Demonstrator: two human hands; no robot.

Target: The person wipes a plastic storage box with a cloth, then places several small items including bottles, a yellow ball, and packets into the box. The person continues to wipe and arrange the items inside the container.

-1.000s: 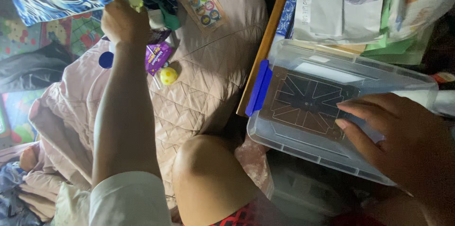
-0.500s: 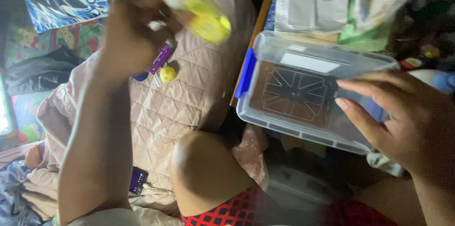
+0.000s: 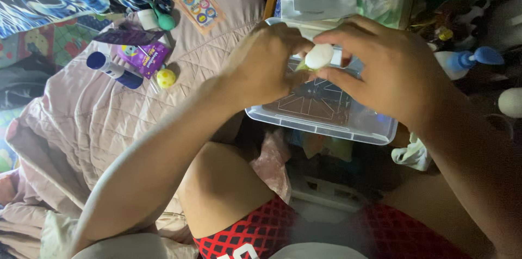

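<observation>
**Holding a small tube over the clear box**

Gripping from both sides, the left hand (image 3: 261, 66) and the right hand (image 3: 386, 69) close their fingers on one small white-capped tube (image 3: 317, 57), held just above one clear plastic box (image 3: 326, 123). Its cap looks still on, and the box appears to hold nothing yet. On the pink quilt (image 3: 98, 123) lie one blue-capped stick (image 3: 113, 70), one purple packet (image 3: 144, 57), one yellow spotted ball (image 3: 166, 78) and one sticker sheet (image 3: 198, 4).

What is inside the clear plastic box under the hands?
The clear plastic box shows only its ribbed, star-patterned floor through the part in view. The left hand and right hand, pinching a white-capped tube above it, cover its far half.
</observation>
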